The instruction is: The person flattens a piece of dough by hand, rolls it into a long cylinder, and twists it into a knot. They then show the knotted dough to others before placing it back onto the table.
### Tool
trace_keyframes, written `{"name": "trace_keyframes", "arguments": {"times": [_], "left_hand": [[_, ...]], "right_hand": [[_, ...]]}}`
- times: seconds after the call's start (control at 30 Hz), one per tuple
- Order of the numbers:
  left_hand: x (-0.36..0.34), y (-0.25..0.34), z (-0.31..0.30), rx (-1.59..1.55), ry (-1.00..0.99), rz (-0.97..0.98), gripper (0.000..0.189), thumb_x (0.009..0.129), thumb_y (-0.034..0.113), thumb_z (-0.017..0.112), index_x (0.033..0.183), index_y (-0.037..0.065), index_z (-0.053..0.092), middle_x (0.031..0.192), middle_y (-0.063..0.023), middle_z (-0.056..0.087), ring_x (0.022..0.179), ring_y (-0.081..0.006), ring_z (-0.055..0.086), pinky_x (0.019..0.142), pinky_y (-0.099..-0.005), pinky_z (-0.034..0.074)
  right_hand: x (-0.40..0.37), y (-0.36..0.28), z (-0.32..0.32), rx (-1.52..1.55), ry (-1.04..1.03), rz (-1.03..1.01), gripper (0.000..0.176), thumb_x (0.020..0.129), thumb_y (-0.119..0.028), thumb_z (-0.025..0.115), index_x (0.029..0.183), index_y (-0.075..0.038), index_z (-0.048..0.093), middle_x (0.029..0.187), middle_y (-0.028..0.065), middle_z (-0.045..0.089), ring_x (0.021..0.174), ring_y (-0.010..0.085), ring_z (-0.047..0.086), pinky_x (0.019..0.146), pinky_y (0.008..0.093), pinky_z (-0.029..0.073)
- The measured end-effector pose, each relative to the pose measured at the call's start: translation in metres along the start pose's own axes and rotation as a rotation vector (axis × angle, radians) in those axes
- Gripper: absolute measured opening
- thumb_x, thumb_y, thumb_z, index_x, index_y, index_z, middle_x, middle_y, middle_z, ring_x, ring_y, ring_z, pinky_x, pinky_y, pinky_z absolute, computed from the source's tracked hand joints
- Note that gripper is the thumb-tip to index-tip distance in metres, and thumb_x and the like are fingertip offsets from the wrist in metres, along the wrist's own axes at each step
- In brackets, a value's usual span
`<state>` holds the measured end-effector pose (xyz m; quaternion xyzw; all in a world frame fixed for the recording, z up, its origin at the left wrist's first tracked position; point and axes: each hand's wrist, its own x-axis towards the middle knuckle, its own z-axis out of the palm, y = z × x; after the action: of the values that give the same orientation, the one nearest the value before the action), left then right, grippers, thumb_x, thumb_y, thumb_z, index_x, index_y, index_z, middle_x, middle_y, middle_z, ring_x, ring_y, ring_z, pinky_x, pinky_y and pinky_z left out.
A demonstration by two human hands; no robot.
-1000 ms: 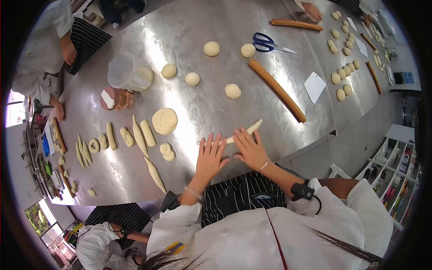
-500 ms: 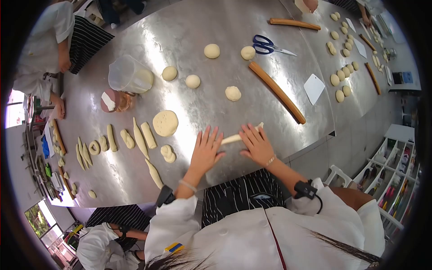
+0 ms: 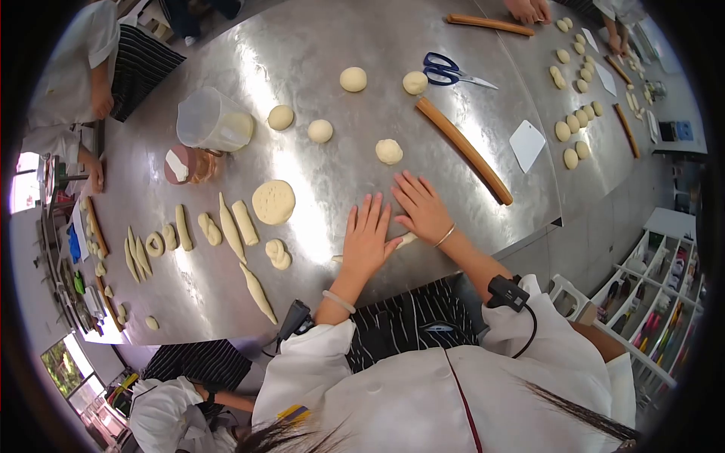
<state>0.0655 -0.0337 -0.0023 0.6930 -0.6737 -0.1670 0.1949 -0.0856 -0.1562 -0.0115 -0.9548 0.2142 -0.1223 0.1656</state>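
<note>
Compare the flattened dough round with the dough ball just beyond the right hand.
The flattened round is wide, low and dimpled; the dough ball is narrower and domed. The flattened round lies beside the row of shaped pieces; the dough ball sits just past the fingertips of the right hand, not touching them. Both are pale raw dough resting untouched on the steel table.
</note>
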Motion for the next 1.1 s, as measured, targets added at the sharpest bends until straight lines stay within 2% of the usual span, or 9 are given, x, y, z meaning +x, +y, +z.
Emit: {"name": "trace_keyframes", "arguments": {"times": [0.13, 0.27, 0.53, 0.6, 0.7, 0.87, 0.93, 1.0, 1.1], "left_hand": [[-0.058, 0.004, -0.001, 0.074, -0.148, -0.005, 0.075, 0.076, 0.046, 0.062, 0.137, 0.009, 0.04, 0.147, -0.0142, 0.03, 0.136, -0.0335, 0.025, 0.108, -0.0536, 0.019], [-0.121, 0.015, 0.009, 0.18, -0.238, -0.024, 0.074, 0.076, 0.051, 0.061, 0.138, 0.015, 0.041, 0.147, -0.0093, 0.03, 0.138, -0.0322, 0.023, 0.108, -0.0552, 0.019], [0.005, -0.031, -0.015, 0.242, 0.089, -0.143, 0.068, 0.08, 0.042, 0.06, 0.138, 0.013, 0.039, 0.147, -0.0121, 0.029, 0.136, -0.0343, 0.025, 0.108, -0.0551, 0.018], [0.002, -0.038, -0.019, 0.23, 0.102, -0.14, 0.068, 0.08, 0.039, 0.061, 0.138, 0.012, 0.039, 0.147, -0.0124, 0.029, 0.136, -0.0346, 0.024, 0.108, -0.0544, 0.019], [-0.044, -0.033, -0.014, 0.172, -0.114, -0.061, 0.069, 0.079, 0.037, 0.063, 0.139, 0.013, 0.038, 0.147, -0.0124, 0.03, 0.137, -0.0337, 0.023, 0.108, -0.0538, 0.021], [-0.123, -0.016, -0.013, 0.178, -0.193, -0.088, 0.067, 0.08, 0.04, 0.061, 0.137, 0.011, 0.041, 0.145, -0.0142, 0.033, 0.136, -0.0353, 0.025, 0.108, -0.0556, 0.017], [-0.114, -0.019, -0.019, 0.135, -0.194, -0.114, 0.065, 0.081, 0.036, 0.06, 0.137, 0.009, 0.04, 0.145, -0.0154, 0.032, 0.137, -0.0352, 0.024, 0.108, -0.0567, 0.015], [-0.085, -0.029, -0.026, 0.252, 0.0, -0.188, 0.064, 0.08, 0.035, 0.061, 0.136, 0.009, 0.041, 0.147, -0.0138, 0.03, 0.137, -0.0332, 0.025, 0.107, -0.0541, 0.022], [-0.043, -0.028, -0.046, 0.215, 0.084, -0.172, 0.061, 0.08, 0.026, 0.062, 0.134, 0.006, 0.042, 0.144, -0.0159, 0.033, 0.135, -0.0343, 0.028, 0.106, -0.051, 0.025]], "right_hand": [[-0.059, -0.02, -0.014, -0.023, -0.224, 0.132, 0.071, 0.077, -0.045, 0.059, 0.136, -0.01, 0.04, 0.146, 0.0108, 0.031, 0.136, 0.0302, 0.026, 0.108, 0.0538, 0.019], [-0.117, -0.061, -0.012, -0.06, -0.269, 0.246, 0.072, 0.076, -0.048, 0.059, 0.135, -0.011, 0.042, 0.147, 0.0094, 0.031, 0.137, 0.0294, 0.024, 0.108, 0.0564, 0.016], [-0.004, 0.008, 0.009, -0.101, 0.04, 0.355, 0.064, 0.078, -0.037, 0.063, 0.132, -0.006, 0.044, 0.145, 0.0123, 0.033, 0.135, 0.0319, 0.027, 0.106, 0.0567, 0.02], [-0.005, 0.011, 0.011, -0.084, 0.102, 0.345, 0.063, 0.078, -0.034, 0.064, 0.131, -0.006, 0.045, 0.144, 0.0128, 0.034, 0.135, 0.0324, 0.028, 0.105, 0.0566, 0.021], [-0.055, -0.015, -0.002, -0.034, -0.068, 0.32, 0.067, 0.077, -0.032, 0.065, 0.134, -0.006, 0.042, 0.146, 0.0126, 0.032, 0.136, 0.032, 0.027, 0.107, 0.0558, 0.018], [-0.127, -0.051, -0.015, -0.017, -0.219, 0.337, 0.071, 0.078, -0.037, 0.063, 0.138, -0.009, 0.037, 0.148, 0.011, 0.029, 0.138, 0.0318, 0.023, 0.108, 0.057, 0.013], [-0.119, -0.045, -0.015, -0.018, -0.224, 0.352, 0.072, 0.078, -0.038, 0.062, 0.139, -0.01, 0.037, 0.148, 0.0106, 0.029, 0.138, 0.032, 0.023, 0.108, 0.0573, 0.012], [-0.085, -0.021, -0.011, -0.107, -0.124, 0.396, 0.072, 0.079, -0.039, 0.061, 0.139, -0.009, 0.035, 0.148, 0.0114, 0.029, 0.138, 0.0325, 0.022, 0.108, 0.0575, 0.013], [-0.037, 0.013, -0.02, -0.118, 0.027, 0.424, 0.065, 0.08, -0.035, 0.062, 0.135, -0.007, 0.041, 0.145, 0.0138, 0.032, 0.136, 0.0337, 0.025, 0.106, 0.0554, 0.018]]}}
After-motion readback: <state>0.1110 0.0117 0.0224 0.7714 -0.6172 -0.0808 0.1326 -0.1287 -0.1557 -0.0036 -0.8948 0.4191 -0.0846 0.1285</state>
